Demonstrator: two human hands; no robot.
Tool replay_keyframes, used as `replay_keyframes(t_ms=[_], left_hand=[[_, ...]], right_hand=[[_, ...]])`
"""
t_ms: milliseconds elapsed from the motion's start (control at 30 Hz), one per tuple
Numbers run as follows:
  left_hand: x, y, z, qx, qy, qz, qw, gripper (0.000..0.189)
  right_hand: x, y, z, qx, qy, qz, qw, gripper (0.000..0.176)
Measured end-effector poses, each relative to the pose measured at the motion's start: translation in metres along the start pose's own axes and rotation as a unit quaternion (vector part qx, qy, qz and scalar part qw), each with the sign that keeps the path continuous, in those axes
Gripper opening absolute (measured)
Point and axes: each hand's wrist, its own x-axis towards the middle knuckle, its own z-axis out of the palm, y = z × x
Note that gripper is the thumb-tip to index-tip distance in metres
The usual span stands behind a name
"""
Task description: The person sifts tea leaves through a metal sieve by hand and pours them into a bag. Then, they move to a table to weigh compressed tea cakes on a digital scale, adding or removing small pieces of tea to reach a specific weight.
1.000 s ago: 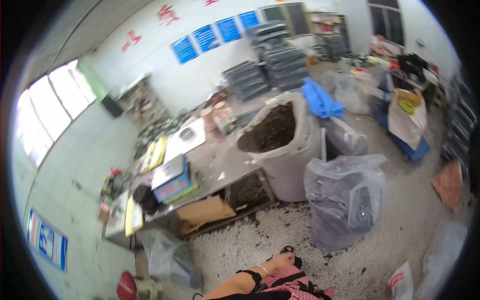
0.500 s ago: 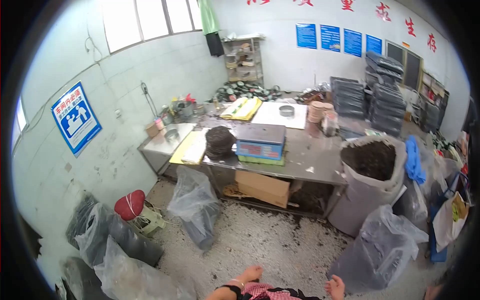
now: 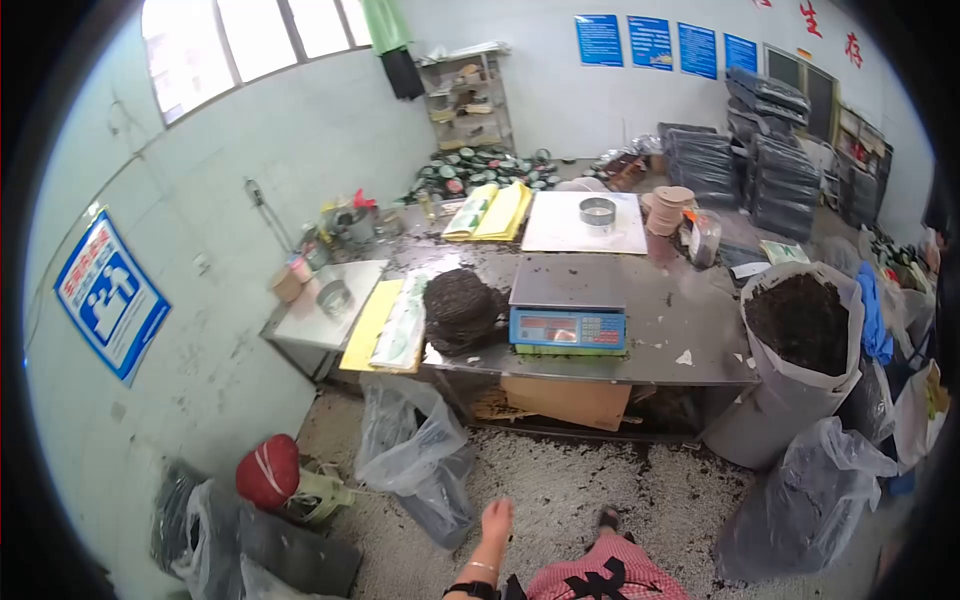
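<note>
My left hand (image 3: 497, 520) hangs over the speckled floor (image 3: 560, 480), with a bracelet and a dark band on its wrist. Its fingers are foreshortened and too small to read, and I make out no object in it. Nearest to it is a clear plastic bag (image 3: 415, 450), standing apart to its left. My right hand is out of view. Ahead on the metal table, a dark brown, bundled mass (image 3: 460, 312) lies beside a blue digital scale (image 3: 568, 328). The scale's plate (image 3: 568, 282) bears no large item.
The metal table (image 3: 680, 320) spans the way ahead. A tall sack of dark loose material (image 3: 800, 320) stands at its right end, with a filled plastic bag (image 3: 800, 510) in front. A red-topped stool (image 3: 268, 470) and bags (image 3: 290, 550) line the left side.
The table and scale look nearer, and the view has turned slightly left. My left hand has swung forward; my right hand has left the view. A dark shoe now shows below.
</note>
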Motion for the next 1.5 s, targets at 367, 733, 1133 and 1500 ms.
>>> replay_keyframes(t_ms=[367,733,1133,1500], left_hand=[[0.245,0.21,0.122,0.08,0.027,0.148,0.985,0.052],[0.455,0.3,0.206,-0.157,-0.254,-0.162,0.94,0.069],[0.394,0.246,0.26,0.162,-0.213,0.122,0.956,0.074],[0.449,0.155,0.244,0.467,0.25,0.07,0.845,0.089]], right_hand=[[0.35,-0.38,-0.113,-0.164,0.263,-0.357,0.881,0.023],[0.196,-0.827,-0.227,0.52,-0.055,-0.215,0.825,0.078],[0.166,-0.715,-0.285,0.515,0.192,-0.023,0.835,0.062],[0.12,-0.862,-0.227,-0.148,0.474,-0.338,0.8,0.048]])
